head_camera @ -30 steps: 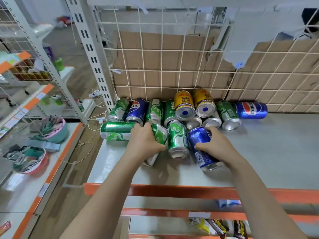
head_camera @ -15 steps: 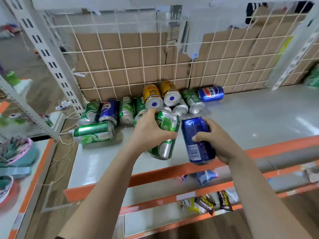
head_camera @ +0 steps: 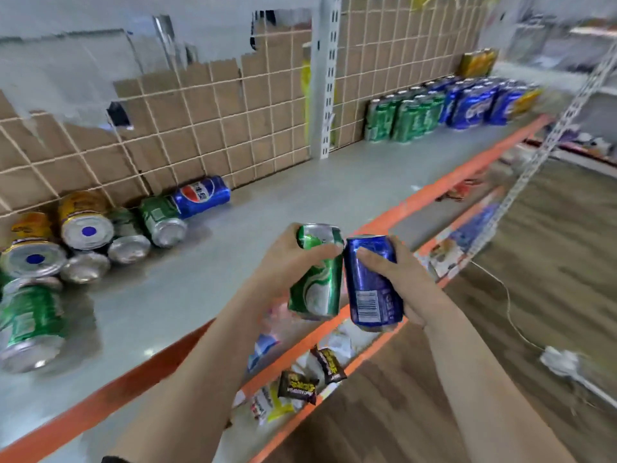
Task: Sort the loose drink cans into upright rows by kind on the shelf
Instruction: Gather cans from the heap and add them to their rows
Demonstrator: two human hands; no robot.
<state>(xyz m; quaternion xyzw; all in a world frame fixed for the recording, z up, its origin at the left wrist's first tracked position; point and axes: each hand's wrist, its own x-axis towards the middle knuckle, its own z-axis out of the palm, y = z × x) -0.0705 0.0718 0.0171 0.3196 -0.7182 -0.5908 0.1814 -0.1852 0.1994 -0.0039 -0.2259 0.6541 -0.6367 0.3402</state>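
Far right end of shelf [head_camera: 300,202]: upright green rows [head_camera: 400,118], blue rows [head_camera: 474,101] blurred, labels unreadable.
Shelf front-left: lying green can [head_camera: 30,322] smeared, cut by picture edge.
Right-hand fingers [head_camera: 380,264] cover part of held blue can [head_camera: 370,295] label.

You can make out the Pepsi globe with Chinese characters on the lying blue can [head_camera: 200,196] at the back of the shelf [head_camera: 300,202]. The held blue can [head_camera: 369,285] in your right hand [head_camera: 412,290] shows a barcode, its digits illegible. Lettering on the snack packets [head_camera: 297,385] is blurred.

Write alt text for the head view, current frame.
Person's left hand grips a green can, right hand a blue can, side by side above the shelf's orange front edge. Loose cans lie heaped at left; upright green and blue rows stand far right.
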